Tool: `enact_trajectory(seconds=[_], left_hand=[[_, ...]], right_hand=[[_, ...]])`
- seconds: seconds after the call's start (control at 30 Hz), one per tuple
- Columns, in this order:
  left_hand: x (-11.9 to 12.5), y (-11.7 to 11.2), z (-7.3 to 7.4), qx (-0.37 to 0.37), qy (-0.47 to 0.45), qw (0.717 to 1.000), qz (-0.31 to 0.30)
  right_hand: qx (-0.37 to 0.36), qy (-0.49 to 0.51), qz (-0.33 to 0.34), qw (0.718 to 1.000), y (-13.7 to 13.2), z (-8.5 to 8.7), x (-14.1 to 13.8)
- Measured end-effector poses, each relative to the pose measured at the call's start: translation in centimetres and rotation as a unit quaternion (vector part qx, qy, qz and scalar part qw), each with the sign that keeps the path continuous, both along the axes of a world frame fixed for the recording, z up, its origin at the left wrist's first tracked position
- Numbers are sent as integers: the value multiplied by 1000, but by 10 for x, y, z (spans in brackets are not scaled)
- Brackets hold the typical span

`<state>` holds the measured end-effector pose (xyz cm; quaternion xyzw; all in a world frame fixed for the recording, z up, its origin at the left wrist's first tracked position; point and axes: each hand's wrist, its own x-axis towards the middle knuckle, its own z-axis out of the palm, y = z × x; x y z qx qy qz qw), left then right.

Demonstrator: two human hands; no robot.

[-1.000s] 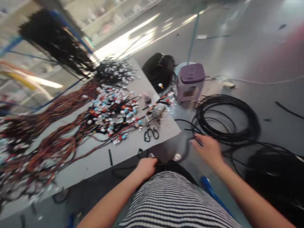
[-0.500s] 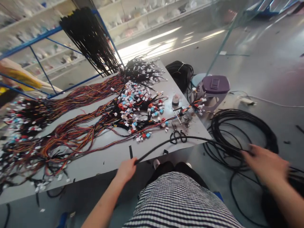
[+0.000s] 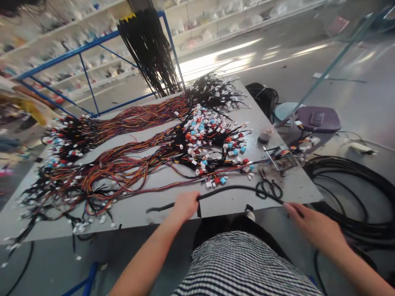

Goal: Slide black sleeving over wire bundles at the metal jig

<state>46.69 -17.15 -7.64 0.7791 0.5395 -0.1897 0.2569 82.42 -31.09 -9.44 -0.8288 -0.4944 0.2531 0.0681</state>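
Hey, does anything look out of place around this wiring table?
Yes. Small white bits lie on the floor below the table, apparently dropped, and black wires from the wire harnesses droop over the table's lower-left edge.

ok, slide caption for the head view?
Left hand and right hand hold a black cable over a table of colored wire harnesses.

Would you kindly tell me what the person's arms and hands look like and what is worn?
The left hand and right hand are ungloved, the forearms bare, with no watch or bracelet visible; the person wears a black-and-white striped top and dark trousers.
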Motion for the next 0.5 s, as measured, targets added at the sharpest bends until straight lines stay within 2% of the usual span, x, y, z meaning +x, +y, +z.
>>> enact_trajectory(seconds=[0.1,0.17,0.23,0.33,0.4,0.5], left_hand=[[69,-20,-4,-53,-68,989,-123],[96,-23,-7,-64,-130,976,-160],[92,-12,-11,-49,-123,984,-117],[65,17,-17,-8,-35,999,-31],[68,27,-20,0,-13,998,-54],[111,19,-20,-39,-60,983,-169]], right_hand=[[13,141,88,986,20,6,-62],[22,246,128,961,26,9,-80],[36,288,120,949,23,9,-66],[40,272,76,958,12,3,-21],[32,273,79,958,10,0,-9],[46,310,116,943,20,0,-22]])
